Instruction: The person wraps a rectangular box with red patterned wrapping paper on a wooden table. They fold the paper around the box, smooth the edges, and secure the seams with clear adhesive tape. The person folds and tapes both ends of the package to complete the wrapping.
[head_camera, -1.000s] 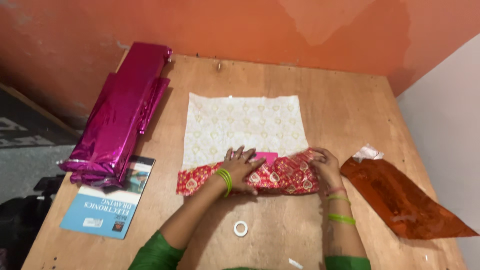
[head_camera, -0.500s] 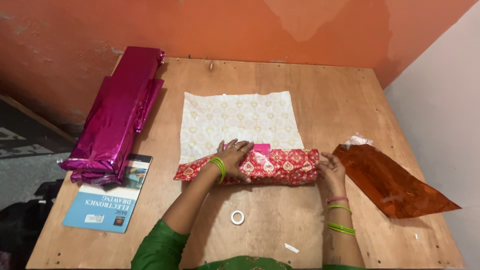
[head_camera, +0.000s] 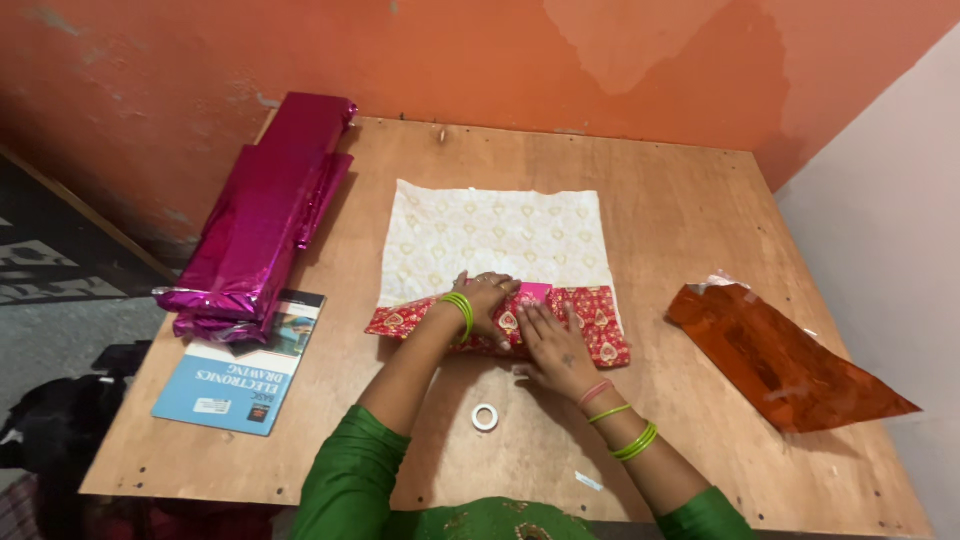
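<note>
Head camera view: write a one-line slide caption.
Both hands, left hand and right hand, press red patterned wrapping paper around a pink box on a wooden table.

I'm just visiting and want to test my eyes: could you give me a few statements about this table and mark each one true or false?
1. Both hands, left hand and right hand, rest on the red patterned parcel. True.
2. The roll of tape sits on top of the parcel. False: it lies on the wooden table, nearer the person.
3. The magenta foil rolls lie partly over a blue book. True.
4. The orange foil sheet covers the book. False: it lies at the table's other side.
</note>
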